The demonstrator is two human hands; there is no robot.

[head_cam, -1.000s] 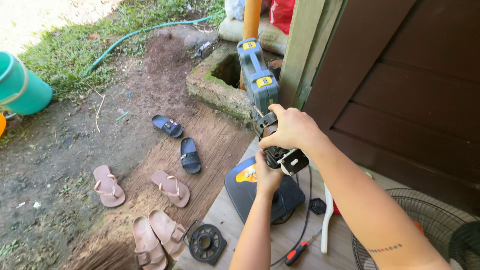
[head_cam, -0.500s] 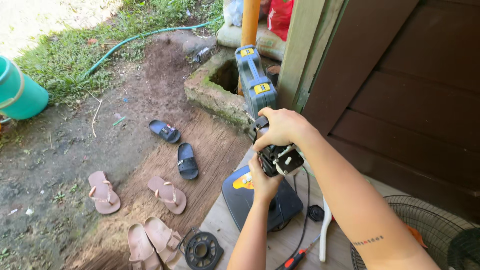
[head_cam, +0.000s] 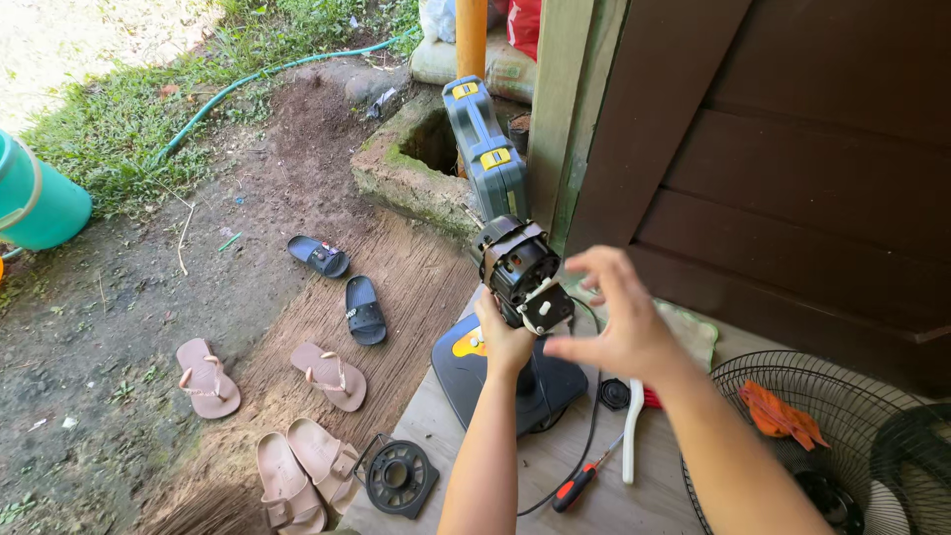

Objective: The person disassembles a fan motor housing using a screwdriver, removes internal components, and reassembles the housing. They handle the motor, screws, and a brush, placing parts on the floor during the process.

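Left hand [head_cam: 507, 342] wraps the stem under the fan motor [head_cam: 517, 267] and holds it up, grip closed on it. Motor sits right above that fist, long axis tilted up and slightly away from the person, open face with the white part turned toward the right hand. Right hand [head_cam: 619, 327] is open, fingers [head_cam: 594, 260] spread and curled, holding nothing, just beside the motor on its right and a touch nearer the camera. A small gap shows between fingertips and housing; no contact can be seen. So the left hand is the one on the motor and the right is the nearer free hand, with the motor lying to the left of it and slightly up.

Below the grip: the fan base [head_cam: 500, 372], dark with a yellow patch, on the wooden floor [head_cam: 466, 446]. A black cord [head_cam: 592, 416] trails down from the motor area. Lower right of the grip: a screwdriver [head_cam: 580, 485] with red-black handle, a white piece [head_cam: 631, 431], the wire fan guard [head_cam: 792, 416] with an orange rag [head_cam: 778, 408] on it. Lower left: a round black part [head_cam: 399, 478]. Beyond the grip, up: a blue tool case [head_cam: 485, 149] leaning by the post. Far left: sandals [head_cam: 327, 376] on the dirt, a teal bucket [head_cam: 40, 198], a green hose [head_cam: 248, 79].
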